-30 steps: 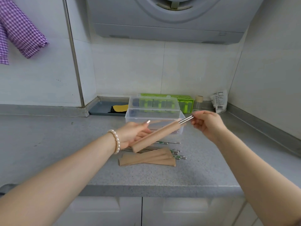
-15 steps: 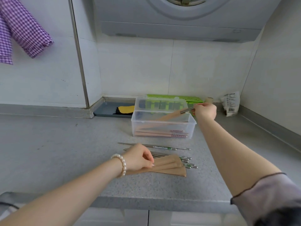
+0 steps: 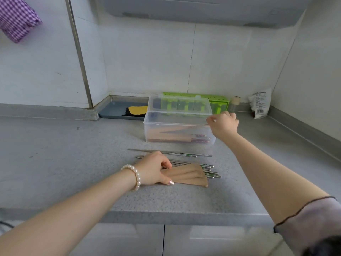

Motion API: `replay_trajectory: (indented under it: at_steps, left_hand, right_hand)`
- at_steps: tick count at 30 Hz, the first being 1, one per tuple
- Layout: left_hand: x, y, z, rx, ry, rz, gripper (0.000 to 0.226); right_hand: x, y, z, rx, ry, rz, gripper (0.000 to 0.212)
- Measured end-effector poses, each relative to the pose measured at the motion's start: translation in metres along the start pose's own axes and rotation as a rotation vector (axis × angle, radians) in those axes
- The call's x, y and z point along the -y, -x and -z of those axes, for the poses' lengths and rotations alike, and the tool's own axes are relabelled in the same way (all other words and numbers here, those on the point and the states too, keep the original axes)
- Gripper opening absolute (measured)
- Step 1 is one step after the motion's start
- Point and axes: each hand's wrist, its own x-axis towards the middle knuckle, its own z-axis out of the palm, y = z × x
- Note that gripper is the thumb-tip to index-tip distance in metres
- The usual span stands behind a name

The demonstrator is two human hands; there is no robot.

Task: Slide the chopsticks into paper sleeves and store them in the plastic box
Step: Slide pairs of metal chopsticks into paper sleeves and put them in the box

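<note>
Clear plastic box (image 3: 177,130) already holds several sleeved pairs; bare metal chopsticks (image 3: 184,154) and empty paper sleeves (image 3: 186,175) remain on the table (image 3: 55,154); left hand (image 3: 154,169) pinches a sleeve; right hand (image 3: 224,124) by the box rim, loosely curled, holding nothing; roughly half left.

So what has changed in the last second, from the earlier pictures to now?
The right hand carried the sleeved chopsticks away into the plastic box and let go; it now holds nothing. The left hand came down onto the paper sleeves. The loose chopsticks and box stayed put.
</note>
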Motion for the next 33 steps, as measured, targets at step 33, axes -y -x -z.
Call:
replay_trajectory:
  at_steps: [33]
  left_hand:
    - [-0.014,0.024,-0.011,-0.023,-0.023,-0.098,0.036]
  right_hand:
    - [-0.048,0.101,0.017,0.603,-0.282,0.215,0.008]
